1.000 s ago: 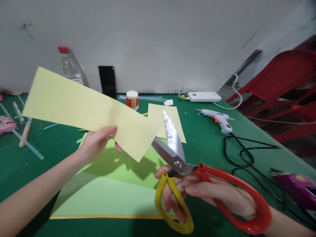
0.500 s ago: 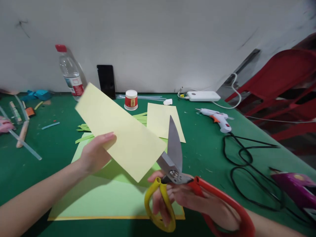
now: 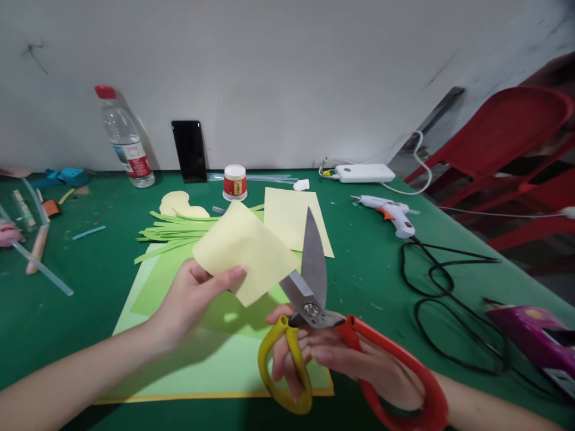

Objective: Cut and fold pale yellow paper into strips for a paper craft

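My left hand (image 3: pixel 197 299) pinches a pale yellow sheet of paper (image 3: pixel 247 251), thumb on top, the sheet bent back on itself. A pair of scissors (image 3: pixel 312 305) with one yellow and one red handle is in my right hand (image 3: pixel 354 353), fingers through the loops. Its blades stand apart, and the paper's right corner lies at the lower blade. Beneath are green sheets (image 3: pixel 148 368) on the table. Behind the held paper lie green paper strips (image 3: pixel 179 230), rounded pale yellow cutouts (image 3: pixel 176 202) and another pale yellow sheet (image 3: pixel 291 218).
Along the wall stand a water bottle (image 3: pixel 128 143), a black phone (image 3: pixel 189 152) and a red-and-white paper cup (image 3: pixel 235 182). To the right are a white power strip (image 3: pixel 363 173), a glue gun (image 3: pixel 389 211), its black cable (image 3: pixel 431 293) and a purple object (image 3: pixel 530 335).
The pale yellow paper has gone from flat and long to bent over, its far end drawn in toward the right. My left hand has shifted right; the scissors stay spread.
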`<action>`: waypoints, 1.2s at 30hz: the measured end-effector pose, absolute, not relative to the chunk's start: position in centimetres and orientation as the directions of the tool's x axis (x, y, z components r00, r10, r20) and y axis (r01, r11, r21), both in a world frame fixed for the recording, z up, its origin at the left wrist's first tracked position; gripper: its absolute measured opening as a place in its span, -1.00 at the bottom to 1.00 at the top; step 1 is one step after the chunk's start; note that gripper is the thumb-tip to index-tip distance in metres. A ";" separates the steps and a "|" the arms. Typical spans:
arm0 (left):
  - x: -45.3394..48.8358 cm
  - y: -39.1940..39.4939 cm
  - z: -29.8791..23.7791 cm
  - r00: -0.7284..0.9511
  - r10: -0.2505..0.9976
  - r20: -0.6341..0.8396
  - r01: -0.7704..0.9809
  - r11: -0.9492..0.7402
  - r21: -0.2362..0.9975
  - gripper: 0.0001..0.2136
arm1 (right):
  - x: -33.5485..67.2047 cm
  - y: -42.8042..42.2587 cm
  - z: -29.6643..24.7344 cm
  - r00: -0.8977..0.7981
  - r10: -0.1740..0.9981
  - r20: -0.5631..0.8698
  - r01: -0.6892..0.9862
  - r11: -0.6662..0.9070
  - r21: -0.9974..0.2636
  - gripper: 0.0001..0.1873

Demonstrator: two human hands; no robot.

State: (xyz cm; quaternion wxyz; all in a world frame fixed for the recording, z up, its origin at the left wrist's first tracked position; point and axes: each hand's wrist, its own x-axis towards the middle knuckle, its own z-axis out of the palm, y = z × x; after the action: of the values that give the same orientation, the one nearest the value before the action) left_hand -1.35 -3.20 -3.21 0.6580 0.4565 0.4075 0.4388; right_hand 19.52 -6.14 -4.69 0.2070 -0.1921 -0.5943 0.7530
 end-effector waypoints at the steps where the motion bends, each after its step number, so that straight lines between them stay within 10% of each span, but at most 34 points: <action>1: -1.6 -2.9 -3.2 0.267 0.957 -0.117 -0.204 0.174 0.963 -0.85 | 19.6 -6.1 -4.6 -0.834 0.551 -0.024 -0.088 -0.175 -0.981 -0.65; 20: -2.4 -2.2 -3.0 0.301 0.952 -0.058 -0.122 0.099 0.988 -0.91 | 20.1 -6.9 -5.4 -0.780 0.625 -0.018 -0.267 -0.359 -0.894 -0.65; 36: -2.8 -1.9 -2.1 0.259 0.965 -0.041 -0.048 0.056 0.997 -0.93 | 19.8 -7.1 -4.1 -0.692 0.720 -0.052 -0.088 -0.156 -0.984 -0.63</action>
State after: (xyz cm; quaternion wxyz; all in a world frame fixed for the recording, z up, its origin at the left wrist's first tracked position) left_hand -2.77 -1.94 -2.07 0.5864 0.5345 0.4290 0.4318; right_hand 19.79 -7.10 -4.13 0.2842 -0.2702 -0.5843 0.7105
